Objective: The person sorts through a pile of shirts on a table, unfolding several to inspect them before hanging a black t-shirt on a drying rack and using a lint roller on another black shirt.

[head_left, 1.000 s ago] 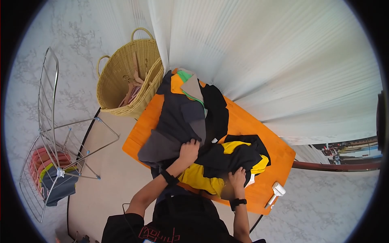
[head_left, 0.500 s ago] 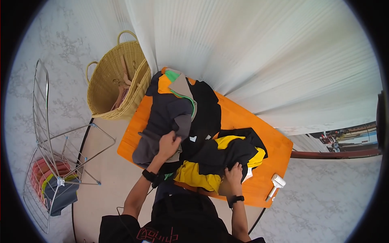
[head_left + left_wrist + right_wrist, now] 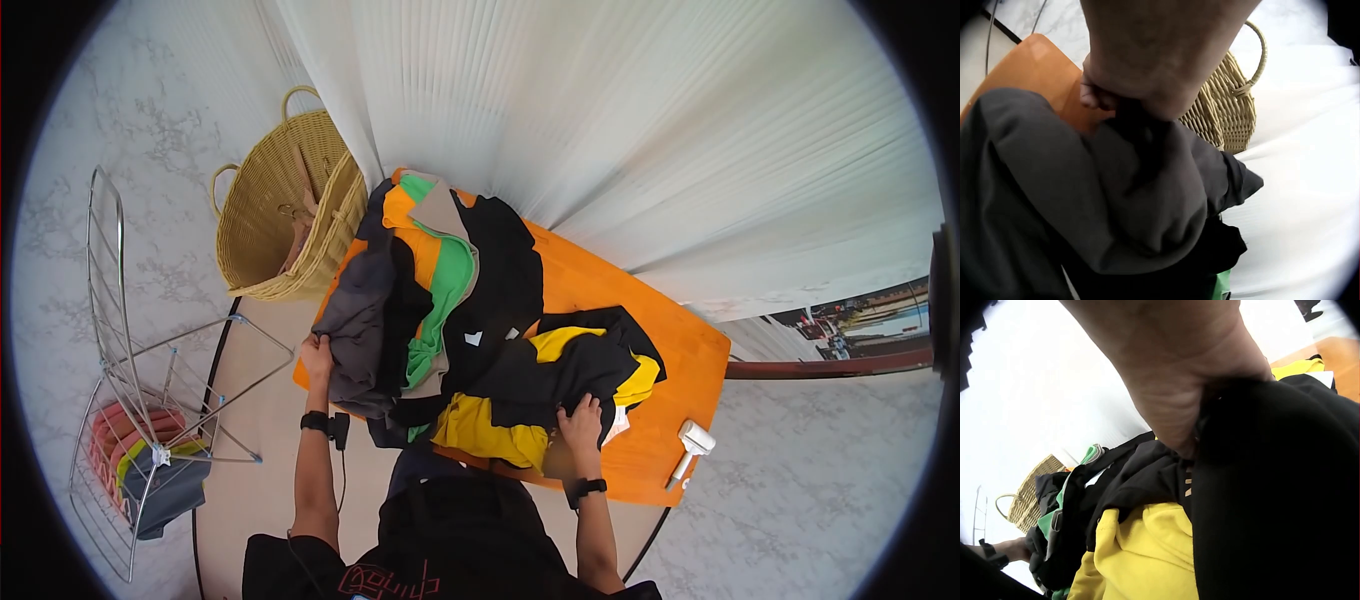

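In the head view my left hand (image 3: 316,357) grips the edge of a dark grey garment (image 3: 355,335) at the table's left side. The left wrist view shows curled fingers (image 3: 1094,94) against the bunched grey cloth (image 3: 1147,187). That garment is folded open beside a green and orange lining (image 3: 452,270) and black cloth (image 3: 508,250). My right hand (image 3: 580,425) holds black fabric of a black and yellow garment (image 3: 490,430) near the front edge. Close up, in the right wrist view, the black cloth (image 3: 1272,487) bunches at the hand and hides most fingers.
The clothes lie on an orange table (image 3: 690,345). A white lint-roller-like tool (image 3: 690,450) rests at its right corner. Behind the left side stands a wicker basket (image 3: 240,255) with wooden hangers (image 3: 300,235) inside. A metal drying rack (image 3: 120,290) stands far left; a white curtain (image 3: 600,130) hangs behind.
My left hand has moved left with the grey garment's edge, folding it aside and baring more green and orange lining. The right hand stays at the black and yellow garment.
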Tool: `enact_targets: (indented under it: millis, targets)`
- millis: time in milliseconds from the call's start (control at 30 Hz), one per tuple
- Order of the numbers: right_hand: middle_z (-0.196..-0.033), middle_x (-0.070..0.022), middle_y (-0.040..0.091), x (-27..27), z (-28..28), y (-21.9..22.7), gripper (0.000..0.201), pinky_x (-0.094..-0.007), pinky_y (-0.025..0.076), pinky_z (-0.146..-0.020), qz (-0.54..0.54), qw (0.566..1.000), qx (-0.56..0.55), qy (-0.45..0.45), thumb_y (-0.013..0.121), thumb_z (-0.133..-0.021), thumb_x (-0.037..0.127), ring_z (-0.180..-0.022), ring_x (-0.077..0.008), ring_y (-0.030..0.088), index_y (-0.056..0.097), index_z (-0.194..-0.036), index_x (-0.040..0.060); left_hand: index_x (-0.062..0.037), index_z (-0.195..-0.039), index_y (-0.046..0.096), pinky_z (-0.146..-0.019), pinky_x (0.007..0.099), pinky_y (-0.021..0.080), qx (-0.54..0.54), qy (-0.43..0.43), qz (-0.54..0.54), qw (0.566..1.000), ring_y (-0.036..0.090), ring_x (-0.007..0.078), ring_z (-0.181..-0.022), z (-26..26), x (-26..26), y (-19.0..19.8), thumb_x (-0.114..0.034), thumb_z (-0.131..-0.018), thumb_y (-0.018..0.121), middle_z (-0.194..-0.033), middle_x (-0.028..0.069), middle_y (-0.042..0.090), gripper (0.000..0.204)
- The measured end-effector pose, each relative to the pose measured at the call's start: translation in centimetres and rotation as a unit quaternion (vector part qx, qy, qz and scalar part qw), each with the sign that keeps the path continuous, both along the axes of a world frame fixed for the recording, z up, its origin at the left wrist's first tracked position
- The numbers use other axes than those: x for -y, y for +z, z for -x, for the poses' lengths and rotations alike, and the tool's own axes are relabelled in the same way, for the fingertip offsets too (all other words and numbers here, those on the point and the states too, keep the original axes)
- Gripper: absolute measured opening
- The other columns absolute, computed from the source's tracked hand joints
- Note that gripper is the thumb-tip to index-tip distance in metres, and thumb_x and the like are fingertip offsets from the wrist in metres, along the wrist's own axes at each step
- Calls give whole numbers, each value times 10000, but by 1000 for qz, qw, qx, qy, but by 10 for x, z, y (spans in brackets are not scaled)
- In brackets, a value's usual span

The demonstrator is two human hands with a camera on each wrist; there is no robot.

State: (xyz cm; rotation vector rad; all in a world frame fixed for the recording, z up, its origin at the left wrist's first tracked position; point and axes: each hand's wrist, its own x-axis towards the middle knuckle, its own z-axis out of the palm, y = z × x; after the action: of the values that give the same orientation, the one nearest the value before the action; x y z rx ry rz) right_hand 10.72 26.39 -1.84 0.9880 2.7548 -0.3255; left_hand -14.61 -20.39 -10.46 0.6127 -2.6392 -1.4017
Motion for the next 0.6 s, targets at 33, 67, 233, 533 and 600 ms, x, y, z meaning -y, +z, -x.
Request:
enact_targets:
  millis: [33,67,233,533,600]
  targets:
    - [-1104,-254,519,-1,-1,0,563,-471,512,-868,0,1000,0,-1,714,-803,337,-1069,-432,547,475,-1132,-53,-11,-641,464,-541,373,402,71,-8,9,997,511,181,-551,-2,1,4,-139,-827,663,-557,82,472,301]
    - [-1111,-256,518,-2,-3,-1,570,-474,508,-874,3,1000,-6,2,716,-803,337,-1069,-434,545,472,-1141,-51,-11,-641,464,-541,373,402,72,-8,9,997,511,181,-551,-3,2,7,-139,-827,663,-557,82,472,301]
    - [-1136,-259,520,-5,-6,1,608,-482,494,-890,27,1000,-11,-3,722,-802,346,-1069,-440,541,459,-1183,-49,-33,-703,510,-528,377,411,-125,45,205,970,530,196,-538,-2,-19,50,-132,-799,706,-566,76,472,240]
    - [-1147,-262,534,-6,-8,1,668,-485,491,-884,43,998,-51,-14,721,-803,406,-1083,-441,532,463,-1212,-55,-36,-704,565,-528,350,437,-141,-306,10,942,569,246,-554,-20,-189,120,-123,-762,724,-610,93,549,190]
    - [-1154,-262,530,-4,-8,1,680,-484,493,-881,42,998,-42,-15,713,-810,417,-1092,-438,528,458,-1226,-58,-45,-757,587,-561,374,460,-121,-388,35,913,594,280,-610,-22,-220,95,-167,-756,736,-654,89,568,193]
